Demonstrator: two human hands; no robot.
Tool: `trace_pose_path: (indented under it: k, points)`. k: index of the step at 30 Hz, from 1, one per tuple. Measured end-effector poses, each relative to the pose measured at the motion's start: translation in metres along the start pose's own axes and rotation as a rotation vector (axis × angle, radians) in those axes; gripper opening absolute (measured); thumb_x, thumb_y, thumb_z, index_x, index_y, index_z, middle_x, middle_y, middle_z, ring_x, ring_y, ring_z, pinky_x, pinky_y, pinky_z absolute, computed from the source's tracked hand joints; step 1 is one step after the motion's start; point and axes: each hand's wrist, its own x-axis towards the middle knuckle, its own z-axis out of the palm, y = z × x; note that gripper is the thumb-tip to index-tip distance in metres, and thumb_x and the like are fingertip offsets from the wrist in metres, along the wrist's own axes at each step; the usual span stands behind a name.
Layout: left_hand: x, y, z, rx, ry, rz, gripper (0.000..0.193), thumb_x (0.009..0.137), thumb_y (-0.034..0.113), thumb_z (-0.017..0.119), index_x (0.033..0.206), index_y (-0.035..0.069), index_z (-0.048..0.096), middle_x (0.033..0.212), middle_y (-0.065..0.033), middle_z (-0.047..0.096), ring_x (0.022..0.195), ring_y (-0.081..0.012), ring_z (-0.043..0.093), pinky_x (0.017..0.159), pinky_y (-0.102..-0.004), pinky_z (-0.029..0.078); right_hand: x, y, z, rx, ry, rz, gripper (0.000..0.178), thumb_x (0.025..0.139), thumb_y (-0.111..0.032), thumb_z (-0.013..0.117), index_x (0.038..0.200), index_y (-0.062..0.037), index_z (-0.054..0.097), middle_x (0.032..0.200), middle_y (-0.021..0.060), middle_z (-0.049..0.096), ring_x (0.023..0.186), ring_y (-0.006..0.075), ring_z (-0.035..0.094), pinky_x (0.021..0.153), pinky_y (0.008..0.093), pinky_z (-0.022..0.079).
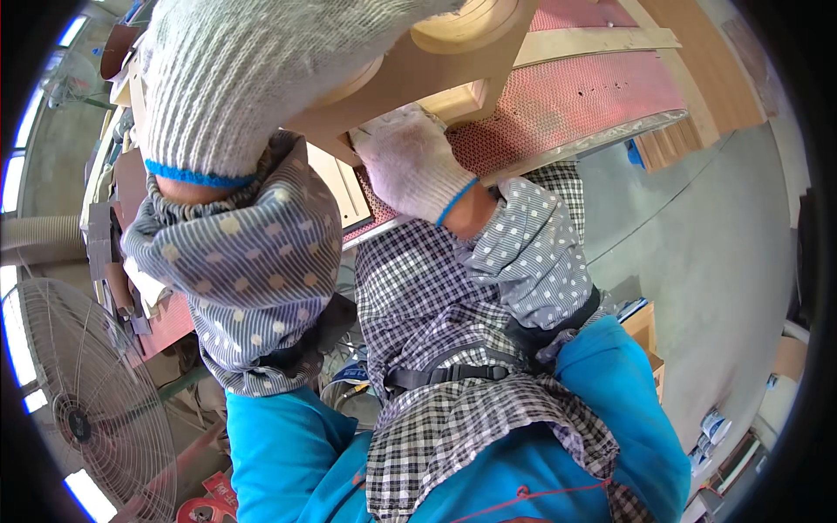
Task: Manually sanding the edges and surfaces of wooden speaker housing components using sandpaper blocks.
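Note:
A pale wooden piece with rounded openings, perhaps a furniture part [397, 87], stands raised over the worktable at the top of the view. My left hand [279, 65], in a white knit glove with a blue cuff, reaches across its upper left side. The fingers of that hand are out of sight at the top edge. Lower down, my right hand [411, 161], gloved alike, is closed at the piece's lower edge, with its fingertips partly hidden by the wood. Beneath lies the table's red mesh-patterned covering [567, 105].
A flat wooden strip [597, 44] lies across the table's far part. Stacked brown boards [706, 70] stand at the far right. At left are a large wire-caged fan [83, 418] and a ribbed hose [39, 233]. A wooden box [641, 327] sits low on the right.

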Motion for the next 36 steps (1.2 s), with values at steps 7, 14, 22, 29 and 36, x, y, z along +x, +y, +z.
trace_pose_path:
  k: [7,14,22,29,36]
  points:
    - [-0.013,-0.023,0.011,-0.006,-0.256,-0.265,0.055,0.089,0.046,0.085,0.122,0.003,0.075,0.078,-0.0089,0.078,0.068,-0.0175,0.077,0.067,-0.0324,0.062,-0.036,0.009,0.019,0.004,0.578,-0.254,0.033,0.092,-0.012,0.063,0.119,0.0045,0.072,0.127,0.0173,0.068,0.126,0.032,0.062,0.117,0.0471,0.044]
    - [0.03,-0.003,-0.001,-0.057,-0.502,-0.774,0.06,0.087,0.054,0.085,0.116,0.002,0.076,0.075,-0.0092,0.077,0.067,-0.0182,0.077,0.065,-0.033,0.062,-0.016,0.005,0.025,0.027,0.312,-0.186,0.027,0.093,-0.015,0.062,0.11,0.0014,0.075,0.125,0.0141,0.069,0.124,0.031,0.064,0.117,0.0472,0.044]
    - [0.004,-0.015,0.003,0.029,-0.284,-0.322,0.059,0.087,0.054,0.085,0.116,0.003,0.077,0.076,-0.0091,0.078,0.069,-0.0184,0.078,0.067,-0.0337,0.063,-0.016,-0.007,0.036,-0.152,0.465,-0.136,0.043,0.093,-0.022,0.061,0.124,0.0054,0.071,0.133,0.016,0.064,0.134,0.0319,0.055,0.126,0.0479,0.034]
    - [-0.017,-0.047,0.003,-0.074,-0.184,0.034,0.06,0.085,0.056,0.085,0.108,0.001,0.078,0.082,-0.0132,0.079,0.074,-0.0229,0.079,0.071,-0.0369,0.063,-0.047,0.002,0.045,-0.142,0.627,-0.213,0.04,0.094,-0.022,0.059,0.121,0.0037,0.072,0.129,0.016,0.064,0.13,0.0318,0.055,0.123,0.0496,0.035]
    - [-0.007,-0.048,-0.005,-0.191,-0.411,-0.184,0.06,0.084,0.057,0.085,0.108,0.002,0.079,0.086,-0.015,0.079,0.078,-0.0246,0.079,0.073,-0.0379,0.063,-0.017,-0.01,0.019,-0.205,0.346,-0.171,0.041,0.094,-0.022,0.059,0.123,0.0046,0.071,0.127,0.0156,0.066,0.127,0.0306,0.057,0.123,0.0492,0.036]
